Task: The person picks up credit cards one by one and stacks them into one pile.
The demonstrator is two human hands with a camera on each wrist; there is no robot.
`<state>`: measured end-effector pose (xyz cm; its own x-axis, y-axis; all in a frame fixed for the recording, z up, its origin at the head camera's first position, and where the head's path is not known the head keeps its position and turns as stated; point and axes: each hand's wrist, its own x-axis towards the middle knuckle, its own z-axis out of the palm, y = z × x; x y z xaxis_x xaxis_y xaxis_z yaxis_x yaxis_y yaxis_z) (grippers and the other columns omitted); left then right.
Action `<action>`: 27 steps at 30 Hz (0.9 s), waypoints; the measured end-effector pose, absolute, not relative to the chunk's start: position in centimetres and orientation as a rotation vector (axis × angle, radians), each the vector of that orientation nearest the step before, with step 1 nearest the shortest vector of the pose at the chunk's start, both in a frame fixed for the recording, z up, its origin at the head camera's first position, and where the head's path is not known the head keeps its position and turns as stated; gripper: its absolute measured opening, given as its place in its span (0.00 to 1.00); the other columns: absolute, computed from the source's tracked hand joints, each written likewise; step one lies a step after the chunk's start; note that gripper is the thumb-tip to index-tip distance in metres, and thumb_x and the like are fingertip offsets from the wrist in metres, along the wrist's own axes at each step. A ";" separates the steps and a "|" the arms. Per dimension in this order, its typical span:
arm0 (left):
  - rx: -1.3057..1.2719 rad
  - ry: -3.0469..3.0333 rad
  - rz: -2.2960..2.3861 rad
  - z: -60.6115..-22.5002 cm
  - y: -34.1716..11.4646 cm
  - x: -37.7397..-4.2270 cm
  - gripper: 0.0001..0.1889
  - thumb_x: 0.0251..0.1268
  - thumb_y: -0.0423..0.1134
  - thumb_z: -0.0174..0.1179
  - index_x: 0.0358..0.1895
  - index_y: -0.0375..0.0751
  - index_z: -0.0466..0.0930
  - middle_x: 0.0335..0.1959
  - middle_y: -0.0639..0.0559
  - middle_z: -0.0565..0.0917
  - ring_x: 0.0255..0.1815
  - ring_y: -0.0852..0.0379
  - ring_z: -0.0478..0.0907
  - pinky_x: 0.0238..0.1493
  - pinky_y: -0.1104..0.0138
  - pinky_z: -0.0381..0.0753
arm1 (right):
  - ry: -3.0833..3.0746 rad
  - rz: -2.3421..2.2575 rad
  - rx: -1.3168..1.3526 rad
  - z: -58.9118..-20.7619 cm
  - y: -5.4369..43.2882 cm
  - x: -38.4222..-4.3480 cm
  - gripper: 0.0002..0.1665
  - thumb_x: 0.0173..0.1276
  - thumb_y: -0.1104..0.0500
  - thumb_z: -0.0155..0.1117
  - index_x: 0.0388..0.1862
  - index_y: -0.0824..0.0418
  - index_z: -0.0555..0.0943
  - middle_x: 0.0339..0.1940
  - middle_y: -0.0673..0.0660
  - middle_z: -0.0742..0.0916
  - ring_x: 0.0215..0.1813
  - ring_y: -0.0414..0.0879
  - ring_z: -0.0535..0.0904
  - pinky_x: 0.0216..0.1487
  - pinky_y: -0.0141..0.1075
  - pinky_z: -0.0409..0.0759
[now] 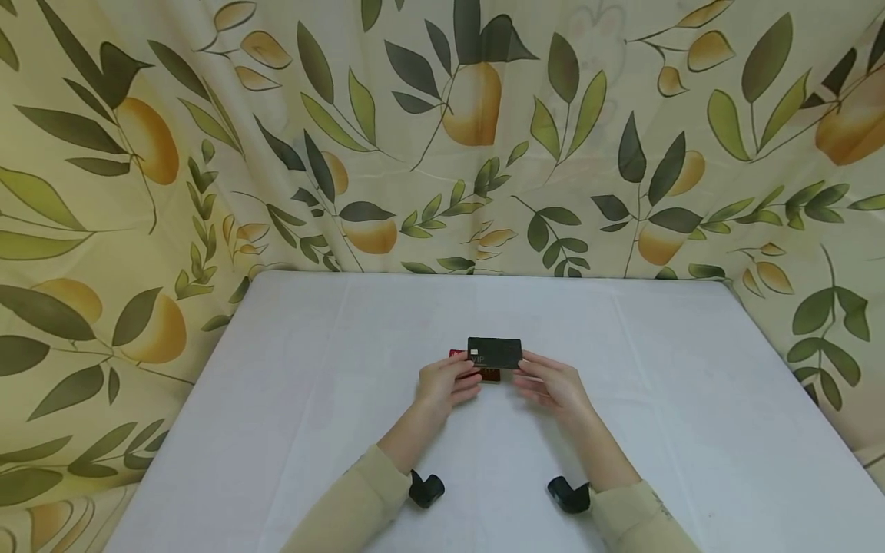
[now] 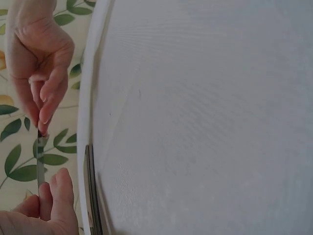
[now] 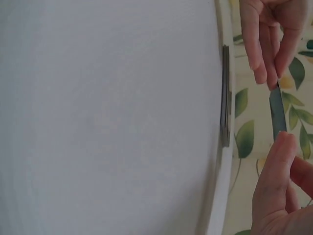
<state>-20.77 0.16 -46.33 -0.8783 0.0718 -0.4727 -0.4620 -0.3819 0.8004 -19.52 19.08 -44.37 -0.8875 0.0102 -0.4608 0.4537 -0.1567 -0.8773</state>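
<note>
A black card (image 1: 499, 352) with a small pale chip mark and the letters "VIP" is held up above the table between both hands. My left hand (image 1: 441, 387) pinches its left end, and my right hand (image 1: 557, 390) pinches the right end. From the side, the card (image 2: 40, 164) looks thin and clear of the tabletop in the left wrist view; the right wrist view also shows the card (image 3: 277, 115) nearly edge-on. Behind and below it lies a low stack of cards (image 1: 491, 375), reddish where it shows and partly hidden. The stack's layered edge (image 3: 225, 98) rests on the table.
A white cloth covers the table (image 1: 332, 338). Leaf-and-fruit patterned fabric (image 1: 429, 200) hangs behind and at the sides. Small black devices (image 1: 427, 490) sit at both wrists, by the beige sleeves (image 1: 356, 499).
</note>
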 end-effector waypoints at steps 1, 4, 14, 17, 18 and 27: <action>-0.529 1.512 2.307 -46.4 -0.1 -20.8 0.18 0.59 0.30 0.57 0.55 0.32 0.74 0.41 0.38 0.83 0.38 0.47 0.83 0.40 0.56 0.82 | 1.817 -2.120 0.536 -44.4 18.8 -19.6 0.31 0.64 0.61 0.60 0.65 0.66 0.65 0.31 0.50 0.86 0.36 0.41 0.84 0.37 0.33 0.82; -0.533 1.525 2.295 -46.6 -0.8 -20.9 0.19 0.60 0.29 0.57 0.55 0.31 0.73 0.40 0.38 0.83 0.36 0.48 0.83 0.40 0.56 0.82 | 1.813 -2.113 0.559 -44.6 18.0 -19.8 0.30 0.63 0.61 0.60 0.64 0.66 0.67 0.31 0.51 0.87 0.34 0.41 0.84 0.35 0.32 0.82; -0.560 1.594 2.235 -47.4 -2.1 -21.3 0.18 0.59 0.28 0.57 0.54 0.32 0.75 0.37 0.39 0.84 0.33 0.51 0.83 0.37 0.58 0.83 | 1.743 -2.102 0.678 -45.3 16.3 -20.3 0.27 0.64 0.64 0.58 0.62 0.65 0.69 0.27 0.53 0.86 0.30 0.42 0.84 0.31 0.31 0.82; -0.560 1.617 2.220 -47.4 -2.2 -21.4 0.18 0.58 0.28 0.57 0.53 0.31 0.75 0.36 0.39 0.84 0.33 0.49 0.83 0.36 0.59 0.83 | 1.747 -2.074 0.704 -45.5 16.1 -20.5 0.26 0.64 0.64 0.59 0.62 0.65 0.70 0.27 0.53 0.87 0.29 0.42 0.84 0.29 0.31 0.82; -0.561 1.623 2.214 -47.5 -2.3 -21.4 0.18 0.58 0.28 0.57 0.53 0.31 0.75 0.36 0.39 0.84 0.33 0.49 0.84 0.35 0.59 0.83 | 1.751 -2.063 0.709 -45.6 16.1 -20.6 0.26 0.64 0.64 0.59 0.61 0.64 0.70 0.26 0.53 0.87 0.28 0.42 0.84 0.29 0.31 0.82; -0.553 1.666 2.183 -47.7 -2.4 -21.5 0.17 0.58 0.26 0.56 0.53 0.29 0.75 0.32 0.40 0.84 0.27 0.54 0.83 0.32 0.61 0.83 | 1.828 -1.979 0.712 -46.2 15.9 -20.8 0.26 0.63 0.64 0.59 0.61 0.65 0.71 0.25 0.52 0.87 0.25 0.40 0.83 0.25 0.30 0.82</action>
<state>-21.54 -2.42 -47.67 -0.8670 0.0318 -0.4972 -0.4880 -0.2556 0.8346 -20.85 15.85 -46.18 -0.8111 0.0778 -0.5797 0.5717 -0.1034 -0.8139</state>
